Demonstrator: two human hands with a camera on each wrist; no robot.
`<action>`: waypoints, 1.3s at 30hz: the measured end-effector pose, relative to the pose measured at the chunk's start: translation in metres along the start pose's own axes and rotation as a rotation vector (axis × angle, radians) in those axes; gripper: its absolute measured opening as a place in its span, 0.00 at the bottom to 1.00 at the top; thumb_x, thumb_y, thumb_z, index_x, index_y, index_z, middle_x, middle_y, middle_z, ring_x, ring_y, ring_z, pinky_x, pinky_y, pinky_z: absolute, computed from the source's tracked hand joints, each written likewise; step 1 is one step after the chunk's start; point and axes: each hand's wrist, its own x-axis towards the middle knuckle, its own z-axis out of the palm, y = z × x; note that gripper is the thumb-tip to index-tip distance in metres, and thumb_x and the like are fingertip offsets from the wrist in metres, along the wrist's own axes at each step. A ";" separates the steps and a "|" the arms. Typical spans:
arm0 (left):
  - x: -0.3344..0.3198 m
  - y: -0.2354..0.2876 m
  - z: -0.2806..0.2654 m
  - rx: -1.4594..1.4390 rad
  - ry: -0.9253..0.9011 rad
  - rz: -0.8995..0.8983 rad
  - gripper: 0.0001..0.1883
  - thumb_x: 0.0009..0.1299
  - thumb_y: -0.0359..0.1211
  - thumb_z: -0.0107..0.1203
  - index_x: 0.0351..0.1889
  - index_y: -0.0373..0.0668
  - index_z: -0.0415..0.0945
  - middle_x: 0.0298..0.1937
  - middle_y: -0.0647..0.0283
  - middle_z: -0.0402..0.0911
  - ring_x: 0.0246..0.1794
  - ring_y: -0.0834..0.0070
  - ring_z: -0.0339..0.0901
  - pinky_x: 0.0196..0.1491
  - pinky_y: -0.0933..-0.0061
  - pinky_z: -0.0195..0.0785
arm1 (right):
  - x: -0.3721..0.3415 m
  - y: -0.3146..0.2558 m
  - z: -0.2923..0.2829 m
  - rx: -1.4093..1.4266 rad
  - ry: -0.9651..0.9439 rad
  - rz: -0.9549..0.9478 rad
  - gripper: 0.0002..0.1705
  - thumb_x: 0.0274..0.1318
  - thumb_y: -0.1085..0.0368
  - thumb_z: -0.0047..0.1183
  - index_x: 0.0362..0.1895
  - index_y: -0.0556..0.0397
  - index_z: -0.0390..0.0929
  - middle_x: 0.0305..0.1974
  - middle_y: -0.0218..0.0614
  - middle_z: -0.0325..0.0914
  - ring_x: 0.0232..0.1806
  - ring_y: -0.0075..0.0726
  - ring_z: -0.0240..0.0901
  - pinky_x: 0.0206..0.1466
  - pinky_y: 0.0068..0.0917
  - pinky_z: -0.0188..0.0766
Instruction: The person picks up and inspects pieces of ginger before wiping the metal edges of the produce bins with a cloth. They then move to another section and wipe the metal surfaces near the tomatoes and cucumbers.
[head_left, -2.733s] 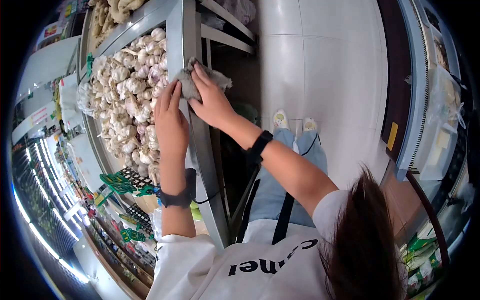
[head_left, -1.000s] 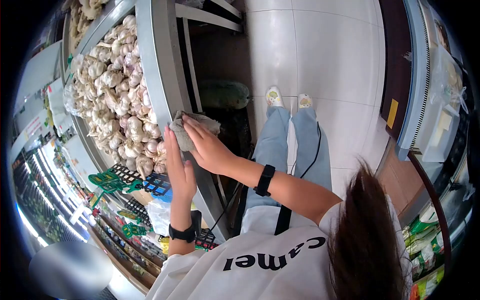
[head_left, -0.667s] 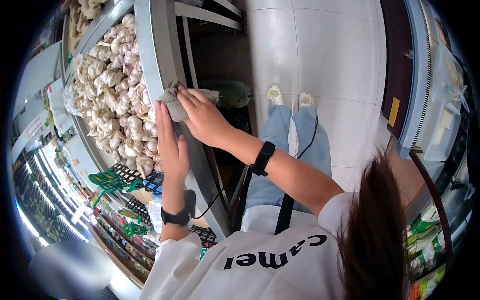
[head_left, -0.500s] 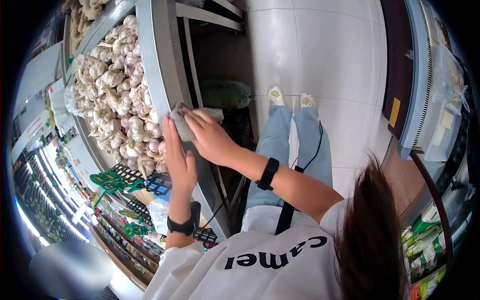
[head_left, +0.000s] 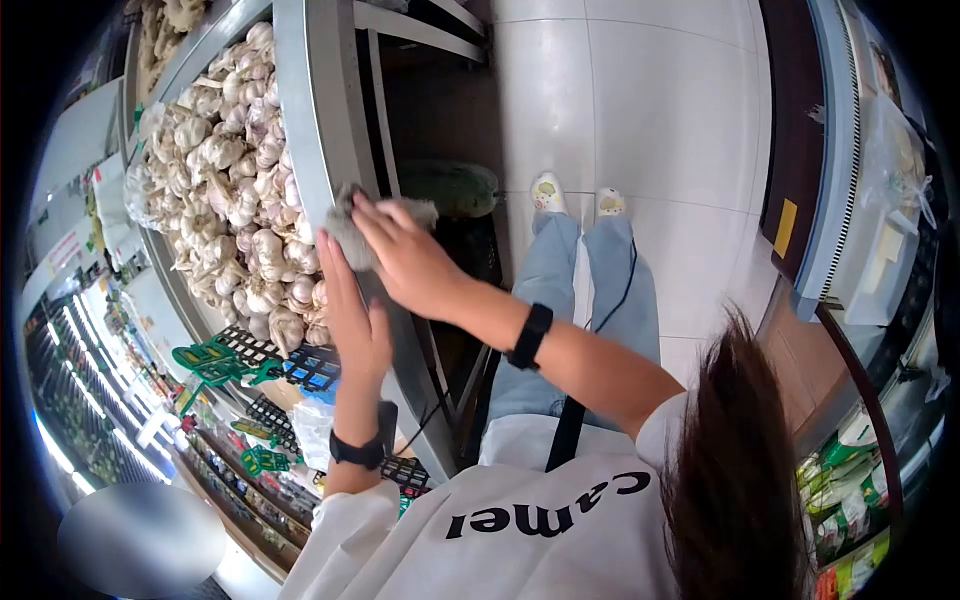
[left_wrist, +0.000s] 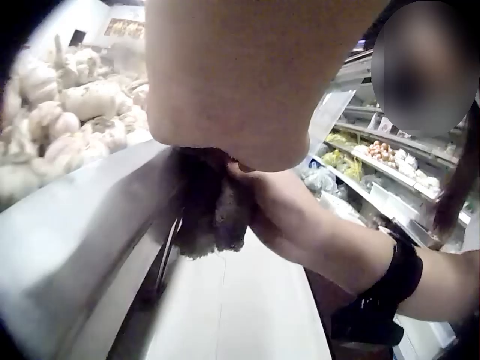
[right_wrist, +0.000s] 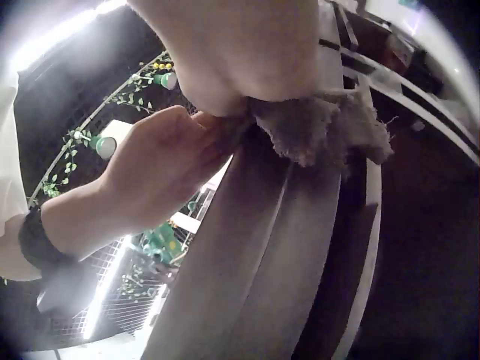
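My right hand [head_left: 420, 268] holds a fuzzy grey cloth [head_left: 352, 238] against the metal rail [head_left: 308, 110] of the display stand, its fingers bent over it. Close beside it, my left hand [head_left: 352, 315] lies along the rail with straight fingers, fingertips right at the cloth's edge. In the left wrist view, the cloth [left_wrist: 201, 225] hangs bunched over the rail's outer side, partly hidden by the hands. The right wrist view shows its frayed end [right_wrist: 360, 131] sticking out past the hand. A heap of garlic bulbs [head_left: 235, 170] fills the stand behind the rail.
Black crates [head_left: 255, 350] with green tags stand past the garlic. Under the stand lies a large green melon-like item [head_left: 450, 190]. A tiled floor [head_left: 670, 110] runs between the stand and a dark-edged counter [head_left: 790, 130] on the right.
Both hands and the cloth have shifted along the rail towards the body, then moved a little back and forth there. The head view has shifted, uncovering more of the under-stand.
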 end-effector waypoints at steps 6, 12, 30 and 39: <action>-0.035 0.001 0.008 0.016 -0.002 -0.047 0.37 0.60 0.30 0.37 0.69 0.33 0.40 0.71 0.41 0.39 0.72 0.47 0.37 0.69 0.55 0.33 | -0.022 -0.005 0.009 0.006 -0.002 -0.033 0.30 0.41 0.79 0.44 0.56 0.69 0.61 0.61 0.55 0.58 0.56 0.52 0.58 0.60 0.37 0.59; 0.011 0.004 0.000 0.007 -0.006 -0.027 0.40 0.55 0.25 0.36 0.70 0.36 0.39 0.72 0.45 0.38 0.73 0.51 0.37 0.70 0.60 0.33 | 0.021 0.007 -0.015 -0.049 0.013 -0.017 0.28 0.44 0.77 0.43 0.54 0.69 0.62 0.60 0.55 0.59 0.55 0.53 0.59 0.60 0.37 0.58; 0.042 0.002 -0.011 0.072 -0.028 0.052 0.41 0.51 0.20 0.35 0.69 0.36 0.42 0.72 0.47 0.40 0.73 0.55 0.39 0.70 0.64 0.36 | 0.047 0.018 -0.024 -0.088 -0.002 -0.057 0.26 0.54 0.70 0.41 0.58 0.67 0.60 0.62 0.54 0.58 0.61 0.51 0.54 0.66 0.42 0.50; -0.067 0.004 0.006 0.089 -0.048 -0.140 0.38 0.58 0.26 0.37 0.70 0.36 0.42 0.72 0.48 0.43 0.72 0.55 0.40 0.70 0.63 0.35 | -0.061 -0.010 0.026 0.163 -0.003 0.004 0.35 0.46 0.78 0.44 0.62 0.66 0.54 0.67 0.55 0.45 0.69 0.57 0.42 0.71 0.46 0.40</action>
